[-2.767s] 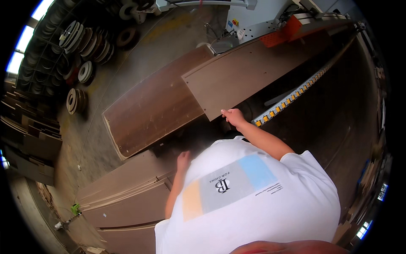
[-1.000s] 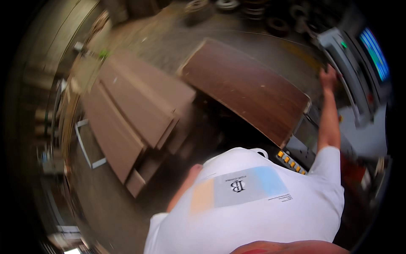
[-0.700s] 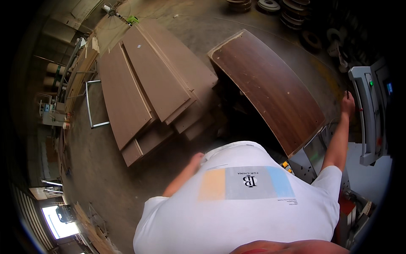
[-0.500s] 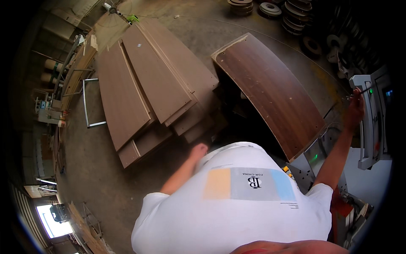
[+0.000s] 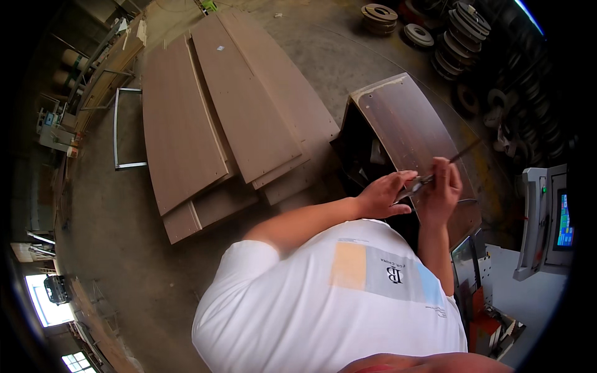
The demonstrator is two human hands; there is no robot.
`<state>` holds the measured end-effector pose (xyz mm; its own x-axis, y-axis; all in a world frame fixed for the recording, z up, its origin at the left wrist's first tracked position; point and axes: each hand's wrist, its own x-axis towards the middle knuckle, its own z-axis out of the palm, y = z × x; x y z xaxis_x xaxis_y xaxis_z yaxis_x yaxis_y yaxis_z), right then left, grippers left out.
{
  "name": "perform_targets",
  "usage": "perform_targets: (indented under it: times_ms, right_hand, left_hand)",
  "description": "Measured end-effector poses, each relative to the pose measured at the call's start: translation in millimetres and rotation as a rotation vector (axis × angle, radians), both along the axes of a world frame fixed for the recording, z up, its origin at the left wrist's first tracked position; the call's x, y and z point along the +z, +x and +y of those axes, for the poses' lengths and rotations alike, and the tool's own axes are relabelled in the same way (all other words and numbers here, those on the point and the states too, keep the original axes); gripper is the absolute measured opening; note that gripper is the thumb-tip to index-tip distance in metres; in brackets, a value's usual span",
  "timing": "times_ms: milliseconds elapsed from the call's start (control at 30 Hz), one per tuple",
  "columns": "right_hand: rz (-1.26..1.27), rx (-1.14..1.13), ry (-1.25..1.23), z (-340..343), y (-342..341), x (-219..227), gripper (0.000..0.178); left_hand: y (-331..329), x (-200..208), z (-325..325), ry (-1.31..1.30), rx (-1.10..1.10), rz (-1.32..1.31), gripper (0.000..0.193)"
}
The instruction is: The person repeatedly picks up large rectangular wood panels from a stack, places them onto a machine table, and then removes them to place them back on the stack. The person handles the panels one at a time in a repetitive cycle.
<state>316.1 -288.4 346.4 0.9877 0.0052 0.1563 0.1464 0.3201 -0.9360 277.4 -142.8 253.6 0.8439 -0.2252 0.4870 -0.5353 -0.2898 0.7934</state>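
In front of my chest, my right hand (image 5: 440,189) is closed around a slim metal tool (image 5: 423,181) that looks like a caliper. Its thin dark bar sticks out to the upper right beyond my fingers. My left hand (image 5: 384,194) reaches in from the left with its thumb and fingers apart. Its fingertips meet the tool's near end, and the metal tip lies in the gap above the thumb. Both hands are over the near part of a dark brown wood-grain panel (image 5: 413,118), which tops a dark stack.
Large brown boards (image 5: 242,105) lie stacked in overlapping layers ahead and left. A metal frame (image 5: 117,127) stands beside them. Right of me is a machine control panel (image 5: 538,217) with a lit screen. Rolls of edge strip (image 5: 460,40) are piled at the far right.
My right hand has come from the control panel to my front with the tool. My left hand has risen from my waist to meet it. The view has shifted.
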Motion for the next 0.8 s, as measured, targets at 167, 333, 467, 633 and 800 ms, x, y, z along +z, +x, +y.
perform_targets:
  times_ms: [167,333,467,633,800]
  right_hand:
    - [0.004,0.215,-0.233,85.8,6.6,-4.1,0.026]
    - [-0.185,0.427,-1.134,79.1,17.1,-67.3,0.055]
    - [-0.098,0.497,-1.534,36.6,-7.9,-131.8,0.057]
    - [0.358,0.408,-1.594,-7.4,-37.5,-157.2,0.051]
    - [0.525,0.339,-1.34,-23.7,-29.8,-184.4,0.051]
  left_hand:
    - [1.2,-52.9,48.0,-0.718,-0.042,0.571,0.03]
    - [30.9,-100.3,163.3,-1.543,0.443,1.085,0.034]
    - [-7.6,-206.7,290.4,-1.611,0.714,1.019,0.04]
    - [-84.3,-220.2,437.1,-1.566,1.235,1.042,0.048]
    - [-125.6,-227.0,590.4,-1.456,1.405,0.811,0.032]
